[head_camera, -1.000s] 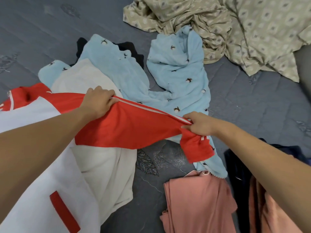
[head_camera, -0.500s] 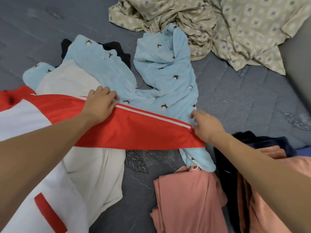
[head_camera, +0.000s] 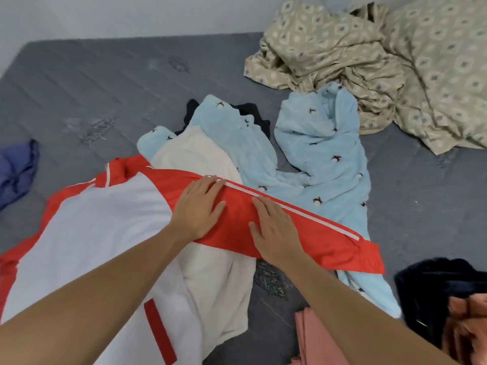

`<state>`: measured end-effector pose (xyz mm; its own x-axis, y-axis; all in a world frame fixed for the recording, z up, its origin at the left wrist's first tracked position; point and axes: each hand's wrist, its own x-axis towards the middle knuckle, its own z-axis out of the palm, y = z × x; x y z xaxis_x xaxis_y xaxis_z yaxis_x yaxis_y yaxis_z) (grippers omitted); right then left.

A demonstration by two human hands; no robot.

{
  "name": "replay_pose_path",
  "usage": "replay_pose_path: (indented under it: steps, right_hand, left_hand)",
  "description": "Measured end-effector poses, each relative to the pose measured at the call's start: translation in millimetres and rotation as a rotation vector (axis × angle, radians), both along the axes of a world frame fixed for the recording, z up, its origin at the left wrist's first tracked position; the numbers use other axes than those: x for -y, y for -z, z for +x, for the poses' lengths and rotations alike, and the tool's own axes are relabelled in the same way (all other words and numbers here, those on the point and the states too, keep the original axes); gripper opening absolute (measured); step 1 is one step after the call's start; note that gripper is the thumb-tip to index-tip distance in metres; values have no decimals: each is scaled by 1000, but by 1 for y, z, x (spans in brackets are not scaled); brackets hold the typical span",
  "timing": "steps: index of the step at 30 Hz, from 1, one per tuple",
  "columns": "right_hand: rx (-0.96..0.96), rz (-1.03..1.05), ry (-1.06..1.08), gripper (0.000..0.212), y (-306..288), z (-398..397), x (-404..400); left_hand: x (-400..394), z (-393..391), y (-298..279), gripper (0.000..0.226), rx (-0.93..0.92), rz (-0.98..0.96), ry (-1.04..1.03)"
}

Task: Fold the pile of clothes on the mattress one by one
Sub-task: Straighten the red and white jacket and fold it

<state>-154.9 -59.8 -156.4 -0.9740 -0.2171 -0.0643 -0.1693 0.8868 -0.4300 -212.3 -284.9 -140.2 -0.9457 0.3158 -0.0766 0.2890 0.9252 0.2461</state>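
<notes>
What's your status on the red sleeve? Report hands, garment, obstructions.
Left hand and right hand flat on red sleeve. Sleeve stretched across cream garment and blue fleece. Fold not yet made.

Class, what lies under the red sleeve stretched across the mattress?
Under the red sleeve lie a cream garment and a light blue fleece. Both hands press flat on it. What is directly beneath is covered.
</notes>
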Motion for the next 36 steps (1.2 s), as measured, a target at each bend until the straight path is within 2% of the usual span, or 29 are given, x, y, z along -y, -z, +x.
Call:
replay_pose_path:
  steps: [6,14,21,24,30,33,36]
  right_hand:
    - [-76,22,-160,59,-11,-40,124]
    - [-135,-1,-464,55,-19,-81,351]
    - [-7,89,-733,63,24,-80,503]
    - [25,166,-845,64,46,-63,543]
    - [73,292,-935,60,75,-23,583]
    - [41,329,-898,49,71,-22,596]
    - [102,438,-900,40,61,-28,605]
  left_hand:
    - [105,-4,0,57,-2,110,-175]
    - [326,24,14,57,9,141,-332]
    - [476,95,68,73,252,168,-586]
    - [504,135,90,76,301,184,-604]
    - [505,156,102,60,153,198,-616]
    - [503,155,105,51,269,215,-766]
    - [507,158,98,37,386,298,-801]
